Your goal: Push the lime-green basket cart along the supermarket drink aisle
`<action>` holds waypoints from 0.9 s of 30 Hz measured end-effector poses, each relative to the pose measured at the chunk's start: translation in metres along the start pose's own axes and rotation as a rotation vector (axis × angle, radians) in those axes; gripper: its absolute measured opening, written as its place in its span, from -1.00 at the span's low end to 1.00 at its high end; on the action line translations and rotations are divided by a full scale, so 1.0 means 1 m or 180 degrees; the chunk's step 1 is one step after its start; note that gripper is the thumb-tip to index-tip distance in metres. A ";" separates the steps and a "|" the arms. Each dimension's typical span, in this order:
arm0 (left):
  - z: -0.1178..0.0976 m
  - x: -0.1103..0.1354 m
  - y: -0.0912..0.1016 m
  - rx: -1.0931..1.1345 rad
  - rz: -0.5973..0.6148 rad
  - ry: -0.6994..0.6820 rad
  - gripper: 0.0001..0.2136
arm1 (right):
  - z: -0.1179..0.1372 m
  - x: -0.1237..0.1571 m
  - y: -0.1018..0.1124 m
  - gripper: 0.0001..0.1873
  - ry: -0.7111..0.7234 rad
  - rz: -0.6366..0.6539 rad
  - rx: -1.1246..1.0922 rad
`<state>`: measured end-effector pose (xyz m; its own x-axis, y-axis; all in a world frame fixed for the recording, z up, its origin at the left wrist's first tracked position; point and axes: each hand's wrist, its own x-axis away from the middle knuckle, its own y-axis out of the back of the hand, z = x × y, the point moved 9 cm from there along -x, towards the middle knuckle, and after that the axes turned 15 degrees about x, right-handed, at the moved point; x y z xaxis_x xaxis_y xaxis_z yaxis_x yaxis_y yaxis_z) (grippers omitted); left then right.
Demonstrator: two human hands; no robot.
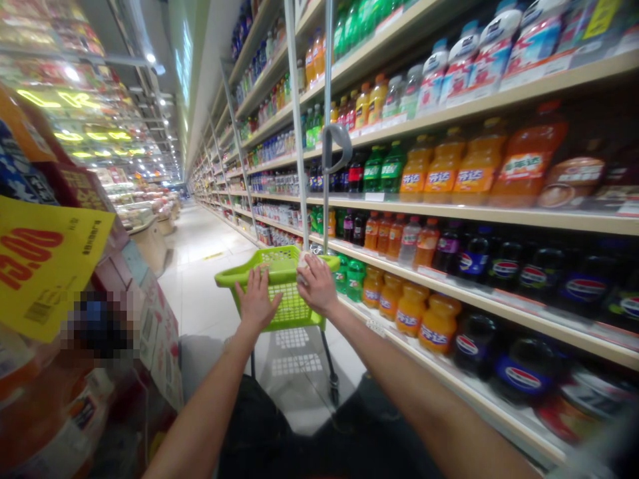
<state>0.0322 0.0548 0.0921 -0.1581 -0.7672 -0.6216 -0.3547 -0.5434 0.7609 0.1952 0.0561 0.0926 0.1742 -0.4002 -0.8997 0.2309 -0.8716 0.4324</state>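
The lime-green perforated plastic shopping cart (229, 276) stands before me beside long beige drink shelves (449, 214). The left hand (257, 298) lies flat, fingers spread, on its rim; the right hand (319, 287) curls there, its grip unclear to me.

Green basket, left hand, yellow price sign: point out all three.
Green basket (290, 310): head view, on its near lattice wall.
Left hand (256, 299): head view, on its back.
Yellow price sign (50, 266): head view, on its printed face.

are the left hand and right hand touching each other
Apart. The head view shows it: the green basket is visible in the gap between the left hand and the right hand.
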 end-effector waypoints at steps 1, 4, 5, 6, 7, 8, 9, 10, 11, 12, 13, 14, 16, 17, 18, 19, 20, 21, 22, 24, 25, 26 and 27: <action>-0.002 0.000 0.000 -0.0009 0.0015 -0.0004 -0.41 | 0.005 -0.001 -0.001 -0.63 -0.0035 0.0015 0.0026; 0.000 0.000 0.001 -0.0030 0.0022 0.0046 -0.43 | 0.003 -0.003 -0.002 -0.64 -0.0165 0.0065 0.0171; 0.001 0.000 0.001 -0.0030 0.0030 0.0042 -0.43 | -0.001 -0.003 -0.003 -0.65 -0.0161 0.0094 0.0203; 0.003 0.000 0.002 -0.0029 0.0035 0.0040 -0.44 | -0.006 -0.003 -0.003 -0.65 -0.0144 0.0121 0.0220; 0.004 0.000 0.002 -0.0027 0.0036 0.0040 -0.44 | -0.014 -0.001 -0.003 -0.66 -0.0148 0.0123 0.0224; 0.006 0.001 0.003 -0.0024 0.0034 0.0044 -0.45 | -0.023 0.000 -0.003 -0.66 -0.0183 0.0105 0.0214; 0.007 0.001 0.003 -0.0020 0.0027 0.0048 -0.45 | -0.033 0.002 -0.003 -0.66 -0.0252 0.0068 0.0190; 0.008 0.002 0.003 -0.0016 0.0014 0.0052 -0.45 | -0.043 0.004 -0.002 -0.67 -0.0353 0.0024 0.0152; 0.008 0.003 0.003 -0.0012 0.0003 0.0056 -0.45 | -0.054 0.007 -0.002 -0.67 -0.0479 -0.0018 0.0099; 0.008 0.003 0.002 -0.0008 -0.0009 0.0063 -0.45 | -0.063 0.009 -0.003 -0.66 -0.0617 -0.0054 0.0036; 0.007 0.004 0.002 -0.0003 -0.0019 0.0075 -0.45 | -0.070 0.011 -0.004 -0.66 -0.0742 -0.0083 -0.0030; 0.007 0.004 0.001 0.0003 -0.0026 0.0093 -0.45 | -0.073 0.013 -0.004 -0.65 -0.0824 -0.0115 -0.0092; 0.007 0.005 -0.001 0.0014 -0.0029 0.0132 -0.44 | -0.067 0.012 -0.004 -0.64 -0.0804 -0.0178 -0.0184; 0.007 0.005 -0.001 0.0018 -0.0023 0.0147 -0.43 | -0.058 0.011 -0.004 -0.64 -0.0708 -0.0198 -0.0211; 0.006 0.005 -0.001 0.0018 -0.0017 0.0161 -0.42 | -0.046 0.008 -0.003 -0.64 -0.0571 -0.0197 -0.0230; 0.006 0.005 -0.001 0.0014 -0.0010 0.0169 -0.41 | -0.033 0.005 -0.003 -0.63 -0.0409 -0.0165 -0.0239; 0.006 0.005 0.000 0.0007 -0.0005 0.0173 -0.41 | -0.020 0.002 -0.004 -0.63 -0.0253 -0.0106 -0.0237; 0.006 0.006 0.001 0.0000 0.0002 0.0167 -0.41 | -0.010 0.000 -0.005 -0.63 -0.0138 -0.0040 -0.0217; 0.005 0.006 0.003 -0.0005 0.0010 0.0155 -0.41 | -0.004 -0.001 -0.006 -0.62 -0.0087 0.0016 -0.0177; 0.005 0.007 0.005 -0.0011 0.0023 0.0127 -0.42 | -0.007 -0.002 -0.007 -0.62 -0.0214 0.0076 -0.0044; 0.005 0.007 0.006 -0.0013 0.0031 0.0120 -0.43 | -0.015 -0.001 -0.007 -0.61 -0.0373 0.0067 0.0017; 0.005 0.008 0.006 -0.0017 0.0033 0.0123 -0.43 | -0.025 0.001 -0.006 -0.60 -0.0528 0.0037 0.0039; 0.005 0.008 0.006 -0.0021 0.0031 0.0131 -0.44 | -0.034 0.003 -0.006 -0.59 -0.0641 -0.0003 0.0013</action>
<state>0.0238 0.0472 0.0906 -0.1233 -0.7858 -0.6061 -0.3473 -0.5379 0.7681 0.2272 0.0698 0.0897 -0.0211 -0.4477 -0.8939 0.2272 -0.8729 0.4318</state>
